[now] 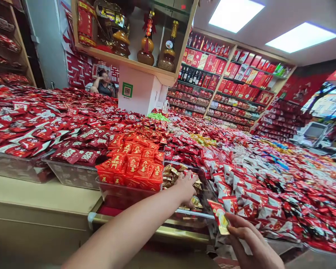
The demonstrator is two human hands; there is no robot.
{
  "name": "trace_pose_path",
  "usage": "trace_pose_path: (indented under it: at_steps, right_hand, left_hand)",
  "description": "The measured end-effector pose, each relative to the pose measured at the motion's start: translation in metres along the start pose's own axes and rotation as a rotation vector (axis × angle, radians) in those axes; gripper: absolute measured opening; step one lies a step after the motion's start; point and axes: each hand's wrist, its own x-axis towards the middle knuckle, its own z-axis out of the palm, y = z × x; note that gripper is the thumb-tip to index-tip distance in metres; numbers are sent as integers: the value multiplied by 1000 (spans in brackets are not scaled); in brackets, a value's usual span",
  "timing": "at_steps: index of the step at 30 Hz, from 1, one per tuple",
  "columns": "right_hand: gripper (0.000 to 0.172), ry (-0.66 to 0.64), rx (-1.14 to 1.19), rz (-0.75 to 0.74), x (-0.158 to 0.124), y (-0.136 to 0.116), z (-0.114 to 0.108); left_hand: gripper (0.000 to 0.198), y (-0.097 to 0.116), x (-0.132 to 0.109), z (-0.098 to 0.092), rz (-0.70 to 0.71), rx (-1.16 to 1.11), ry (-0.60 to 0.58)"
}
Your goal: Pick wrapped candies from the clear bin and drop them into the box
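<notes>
Pinching one packet (220, 219) in right hand (250, 239) | touching sweets (168, 174) with left hand (186, 188), packet's 10 o'clock — can't tell grasp | plenty left

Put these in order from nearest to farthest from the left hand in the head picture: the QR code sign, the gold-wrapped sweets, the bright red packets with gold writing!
1. Gold-wrapped sweets: right at the left hand.
2. Bright red packets with gold writing: just to its left.
3. QR code sign: far back, on the pale pillar.
</notes>
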Motion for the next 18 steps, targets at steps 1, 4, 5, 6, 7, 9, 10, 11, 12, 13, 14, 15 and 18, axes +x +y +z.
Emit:
trace_pose_path:
  at_steps: [1, 4, 5, 6, 7, 9, 10, 11, 12, 13, 14, 15, 18]
  right_hand:
    - [5, -2, -85, -50, 3, 2, 4]
    - [12, -76, -186, -146, 13, 3, 12]
    - [13, -106, -196, -157, 17, 2, 13]
    - [14, -135, -203, -161, 21, 2, 14]
    - [15, -159, -209, -169, 25, 1, 14]
    - [16, -202, -226, -200, 34, 2, 13]
    - [16, -229, -238, -218, 38, 2, 14]
    - [16, -265, -254, -234, 43, 1, 14]
    - [16, -306, -279, -237, 48, 1, 16]
    - [16, -355, -312, -223, 53, -1, 18]
    - [17, -412, -350, -202, 59, -3, 21]
    - [18, -477, -388, -182, 65, -6, 24]
    - [18, -680, -473, -139, 84, -17, 37]
  left_hand:
    - [51, 0, 0, 1, -4, 0, 0]
    - [52, -1, 0, 4, -7, 0, 6]
    - [52, -1, 1, 5, -6, -1, 8]
    - [53, -1, 1, 6, -4, -2, 10]
    - [53, -1, 1, 6, -4, -3, 10]
    - [54, -1, 2, 6, -5, -8, 9]
    - [55, 0, 1, 6, -5, -12, 7]
    - [55, 0, 1, 5, -5, -15, 6]
    - [55, 0, 1, 5, -5, -19, 5]
    - [55, 1, 1, 4, -6, -21, 4]
    - [54, 1, 1, 4, -9, -24, 5]
    - [52, 1, 0, 4, -13, -25, 7]
    - [44, 1, -1, 2, -25, -30, 9]
